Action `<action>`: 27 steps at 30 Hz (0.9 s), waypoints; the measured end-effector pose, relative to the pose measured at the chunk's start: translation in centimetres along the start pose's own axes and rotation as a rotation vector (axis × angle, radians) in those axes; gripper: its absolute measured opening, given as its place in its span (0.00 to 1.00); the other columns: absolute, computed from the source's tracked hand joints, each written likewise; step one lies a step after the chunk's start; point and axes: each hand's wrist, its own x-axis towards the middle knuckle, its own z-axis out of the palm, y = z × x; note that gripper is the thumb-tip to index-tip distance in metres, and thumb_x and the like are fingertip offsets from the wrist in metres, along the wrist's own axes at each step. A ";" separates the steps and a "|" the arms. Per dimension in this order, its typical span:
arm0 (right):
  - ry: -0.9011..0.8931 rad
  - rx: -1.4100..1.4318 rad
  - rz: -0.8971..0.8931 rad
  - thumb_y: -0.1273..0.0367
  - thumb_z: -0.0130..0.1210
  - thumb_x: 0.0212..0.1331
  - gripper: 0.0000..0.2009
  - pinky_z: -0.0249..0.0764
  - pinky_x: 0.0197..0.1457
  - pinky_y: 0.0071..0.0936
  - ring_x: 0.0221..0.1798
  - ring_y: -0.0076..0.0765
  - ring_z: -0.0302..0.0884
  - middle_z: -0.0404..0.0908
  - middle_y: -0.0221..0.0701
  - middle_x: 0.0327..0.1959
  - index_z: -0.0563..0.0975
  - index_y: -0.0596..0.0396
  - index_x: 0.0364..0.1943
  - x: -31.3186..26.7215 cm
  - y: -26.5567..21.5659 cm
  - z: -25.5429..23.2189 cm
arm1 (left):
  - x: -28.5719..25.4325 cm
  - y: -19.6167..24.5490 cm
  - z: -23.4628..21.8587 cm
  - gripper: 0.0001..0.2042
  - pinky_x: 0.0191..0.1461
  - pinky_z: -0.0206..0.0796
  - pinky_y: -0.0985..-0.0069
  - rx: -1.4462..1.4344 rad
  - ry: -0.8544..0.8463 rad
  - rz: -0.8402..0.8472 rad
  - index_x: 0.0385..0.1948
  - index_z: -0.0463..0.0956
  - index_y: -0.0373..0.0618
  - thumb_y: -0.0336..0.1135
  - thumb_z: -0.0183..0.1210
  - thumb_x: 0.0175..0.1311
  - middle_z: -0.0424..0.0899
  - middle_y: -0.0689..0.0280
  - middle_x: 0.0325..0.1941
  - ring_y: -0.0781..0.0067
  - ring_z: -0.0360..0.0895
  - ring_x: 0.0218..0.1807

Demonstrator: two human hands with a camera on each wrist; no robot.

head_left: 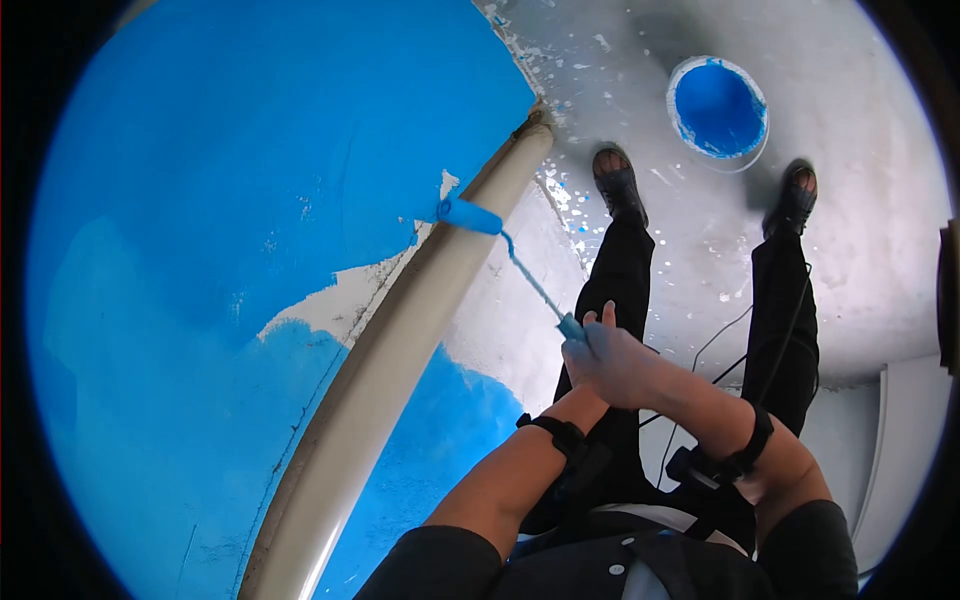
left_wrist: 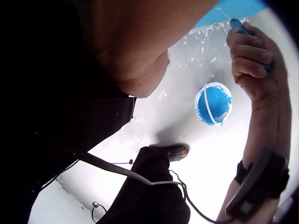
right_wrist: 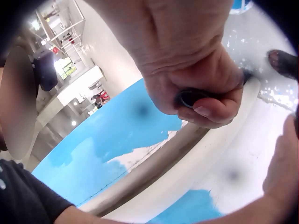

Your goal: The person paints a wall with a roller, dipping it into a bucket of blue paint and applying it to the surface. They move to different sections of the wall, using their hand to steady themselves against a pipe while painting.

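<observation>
My right hand (head_left: 625,368) grips the teal handle (head_left: 571,327) of a paint roller, and the handle's dark butt end (right_wrist: 190,97) pokes out of the fist in the right wrist view. From the handle a thin paint-smeared rod runs up to the blue roller sleeve (head_left: 470,216). In the head view the sleeve overlaps the blue-painted wall (head_left: 250,150) by the rounded pale ledge (head_left: 400,370). Behind the right wrist, my left hand (right_wrist: 281,158) holds nothing visible, its straightened fingers (head_left: 608,314) showing past the right hand. Unpainted white patches (head_left: 335,305) border the ledge.
A white bucket (head_left: 674,110) with blue paint inside stands on the paint-spattered grey floor (head_left: 690,260), beyond my shoes (head_left: 622,185). Black cables (head_left: 700,350) hang by my legs. Below the ledge, the lower wall (head_left: 430,440) is partly blue, partly white.
</observation>
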 end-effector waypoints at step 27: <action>-0.041 0.340 0.245 0.62 0.48 0.57 0.15 0.70 0.36 0.36 0.32 0.47 0.73 0.73 0.46 0.26 0.71 0.62 0.35 0.7 -2.7 -1.3 | -2.2 2.4 0.8 0.31 0.55 0.57 0.55 -0.378 0.114 -0.012 0.59 0.57 0.55 0.53 0.51 0.51 0.59 0.60 0.62 0.53 0.57 0.61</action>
